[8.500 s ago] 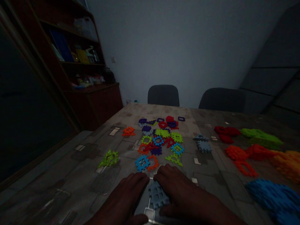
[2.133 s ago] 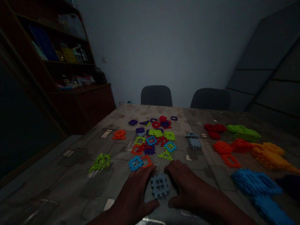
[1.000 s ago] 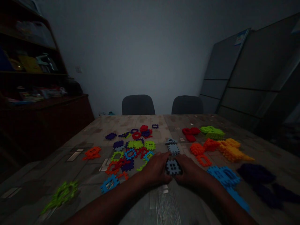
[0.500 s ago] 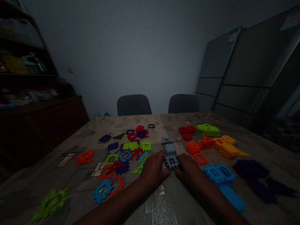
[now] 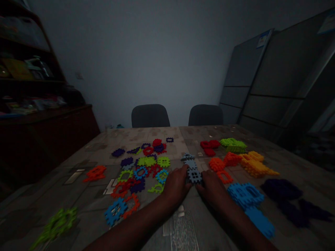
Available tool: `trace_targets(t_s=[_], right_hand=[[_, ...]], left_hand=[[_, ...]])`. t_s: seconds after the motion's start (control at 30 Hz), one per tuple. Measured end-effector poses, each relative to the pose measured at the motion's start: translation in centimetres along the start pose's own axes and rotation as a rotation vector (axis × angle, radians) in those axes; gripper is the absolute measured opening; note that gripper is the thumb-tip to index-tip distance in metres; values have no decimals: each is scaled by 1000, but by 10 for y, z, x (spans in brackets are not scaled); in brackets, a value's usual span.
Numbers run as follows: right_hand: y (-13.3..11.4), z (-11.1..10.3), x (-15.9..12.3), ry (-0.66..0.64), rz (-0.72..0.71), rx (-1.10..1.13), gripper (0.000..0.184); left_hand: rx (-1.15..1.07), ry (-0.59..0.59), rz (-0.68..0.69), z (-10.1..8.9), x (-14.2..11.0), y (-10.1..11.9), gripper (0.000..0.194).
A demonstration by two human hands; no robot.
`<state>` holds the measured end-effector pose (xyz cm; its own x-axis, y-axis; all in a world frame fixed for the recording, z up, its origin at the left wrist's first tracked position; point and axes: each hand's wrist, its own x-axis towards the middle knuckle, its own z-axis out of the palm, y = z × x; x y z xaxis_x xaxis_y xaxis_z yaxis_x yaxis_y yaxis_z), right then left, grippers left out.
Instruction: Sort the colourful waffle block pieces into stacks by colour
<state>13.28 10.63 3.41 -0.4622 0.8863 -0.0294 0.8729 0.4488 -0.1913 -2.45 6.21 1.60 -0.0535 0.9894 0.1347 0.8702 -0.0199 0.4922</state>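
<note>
Patterned bench (image 5: 183,228), dim light. Left hand (image 5: 176,183) and right hand (image 5: 212,185) pinch grey window tile (image 5: 194,176) from opposite sides; light, even pressure should keep it square.

looks like a home, perhaps a dining or living room, dimly lit. centres on a broad table (image 5: 167,134) with a patterned surface, with two dark chairs (image 5: 150,115) at its far edge. scattered across the top with brightly coloured interlocking toy pieces (image 5: 246,193). backed by a plain wall (image 5: 162,52). flanked at left by a wooden shelf unit (image 5: 60,129) crowded with household odds and ends, at right by tall grey panelled doors (image 5: 240,69).
</note>
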Motion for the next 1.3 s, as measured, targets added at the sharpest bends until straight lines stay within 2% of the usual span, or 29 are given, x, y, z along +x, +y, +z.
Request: trace_targets(t_s=[0.23,0.33,0.43,0.5,0.6,0.67,0.73,0.83,0.9,1.0,1.13,1.3], right_hand=[[4,5,1,15,-2,2,32],[6,6,-1,17,-12,-3,39],[9,5,-5,108,-24,-11,55],[8,5,-8,194,-79,24,54],[1,10,-16,247,-232,130,48],[-9,17,-23,211,-326,188,50],[-22,25,-30,102,-408,219,51],[-44,34,-37,-72,-520,222,51],[-57,36,-37,-104,-589,225,51],[-74,39,-30,-84,-663,219,55],[-89,49,-12,-13,-644,151,56],[-93,59,-4,54,-689,137,47]], left_hand=[[-10,-26,6,-5,-3,1,66],[-33,-37,31,-15,-21,-1,69],[-62,-57,58,-28,-53,-11,64],[-81,-41,61,-38,-76,-27,55],[-88,52,42,-62,-104,-67,38],[-31,144,-41,-83,-116,-100,33],[18,155,-103,-105,-121,-131,33],[77,185,-149,-129,-119,-165,36],[109,176,-131,-136,-109,-178,36],[152,120,-71,-137,-86,-185,31],[223,68,-59,-132,-55,-188,17],[301,33,-125,-129,-48,-200,20]])
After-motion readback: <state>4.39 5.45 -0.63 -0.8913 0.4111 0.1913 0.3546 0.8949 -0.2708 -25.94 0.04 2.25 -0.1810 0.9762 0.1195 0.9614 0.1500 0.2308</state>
